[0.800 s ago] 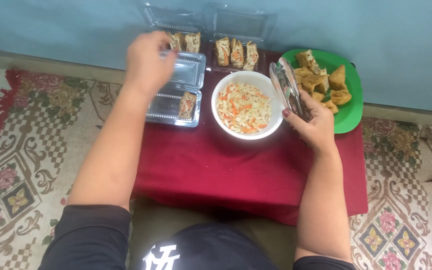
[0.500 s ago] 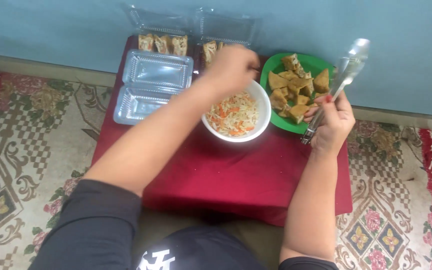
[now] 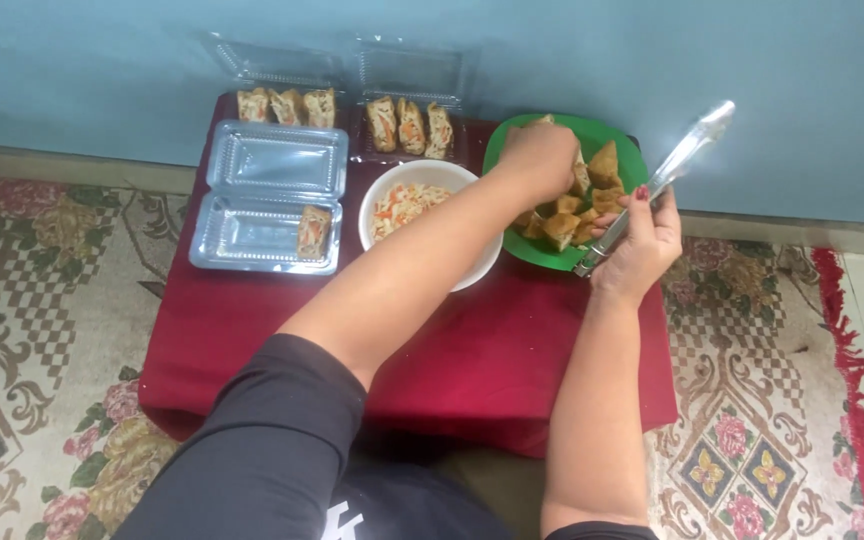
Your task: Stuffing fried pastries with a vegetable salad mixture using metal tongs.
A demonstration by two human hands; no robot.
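Golden fried wedges (image 3: 564, 226), shiny tongs (image 3: 658, 182).

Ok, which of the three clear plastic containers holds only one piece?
The front-left container, nearest the person, with its lid folded open: one roll in it. The two at the back wall hold three each.
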